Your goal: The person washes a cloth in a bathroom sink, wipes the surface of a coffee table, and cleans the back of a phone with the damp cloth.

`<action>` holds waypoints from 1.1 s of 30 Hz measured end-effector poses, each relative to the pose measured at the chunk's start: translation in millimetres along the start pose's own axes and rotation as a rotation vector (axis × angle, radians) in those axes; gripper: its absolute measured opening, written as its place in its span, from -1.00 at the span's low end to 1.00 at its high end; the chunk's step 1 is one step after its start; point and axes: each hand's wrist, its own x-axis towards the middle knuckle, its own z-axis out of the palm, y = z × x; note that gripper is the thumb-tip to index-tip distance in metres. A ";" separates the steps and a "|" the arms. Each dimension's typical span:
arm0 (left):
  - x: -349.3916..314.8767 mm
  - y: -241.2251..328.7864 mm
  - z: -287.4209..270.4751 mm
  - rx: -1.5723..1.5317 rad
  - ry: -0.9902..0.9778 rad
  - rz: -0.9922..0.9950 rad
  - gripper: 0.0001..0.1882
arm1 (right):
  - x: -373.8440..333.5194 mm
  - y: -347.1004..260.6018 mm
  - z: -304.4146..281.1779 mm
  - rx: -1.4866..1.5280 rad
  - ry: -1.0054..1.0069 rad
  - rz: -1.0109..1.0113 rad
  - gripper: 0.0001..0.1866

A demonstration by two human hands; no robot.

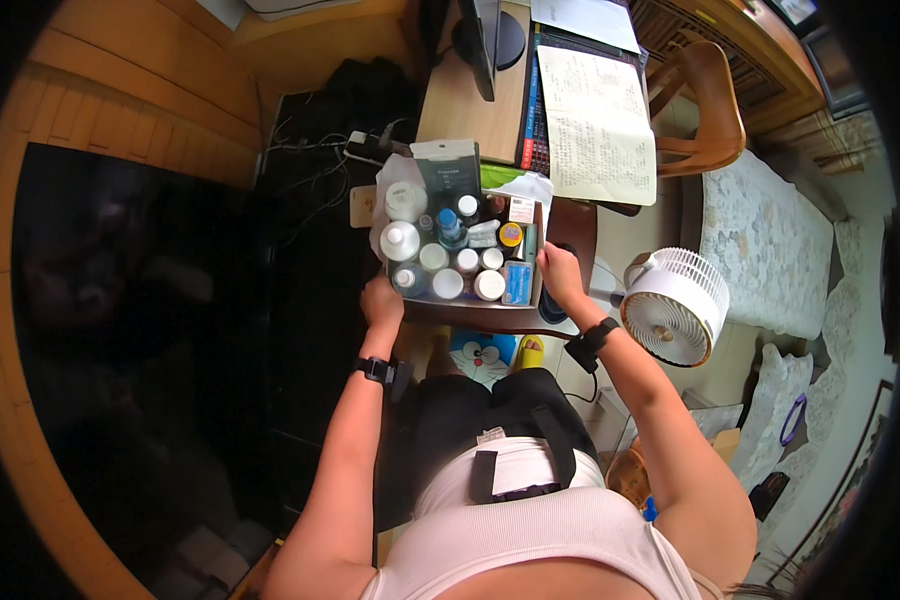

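An open box [546, 212], packed with bottles, jars and small cartons, is in front of me at the near edge of a dark table. My left hand [381, 303] is closed at its near left corner. On the right side wall, my right hand [560, 272] grips the box, some fingers hidden by the wall. Inside are a white pump bottle [400, 240], a blue-topped bottle [450, 228], a yellow-lidded jar [510, 234], a blue carton [517, 283] and several white-capped containers. A dark grey-green package [450, 170] stands upright at the back.
Behind the box lie an open handwritten notebook [600, 125] and a monitor [478, 50] on a desk. To the right are a white fan [670, 310] and a wooden chair [715, 105]. A power strip [365, 147] with cables lies left. A large black panel [140, 330] stands far left.
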 end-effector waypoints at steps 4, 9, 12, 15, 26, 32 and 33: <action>-10.8 -21.3 19.4 -0.084 -0.027 0.055 -0.77 | -12.8 5.8 -3.7 0.066 -0.014 0.030 -0.81; 12.0 -75.0 51.2 -0.379 -0.214 -0.116 -0.64 | -3.6 -8.3 -8.1 0.220 -0.108 0.206 -0.76; 21.6 -39.8 42.3 -0.631 -0.448 -0.250 -0.48 | -4.7 25.1 16.8 0.276 -0.156 0.364 -0.72; 25.3 -36.6 38.4 -0.634 -0.539 -0.305 -0.51 | -3.1 19.7 27.1 0.120 -0.137 0.289 -0.69; -50.2 -64.5 72.9 -0.436 -0.280 -0.034 -0.41 | -48.9 5.9 -16.5 0.052 -0.045 0.105 -0.76; -145.9 -94.1 83.0 -0.359 0.032 0.131 -0.38 | -93.9 5.9 -42.7 0.096 -0.136 -0.028 -0.78; -162.9 -67.8 74.3 -0.385 -0.082 -0.022 -0.39 | -104.7 17.4 -47.7 0.088 -0.114 -0.048 -0.78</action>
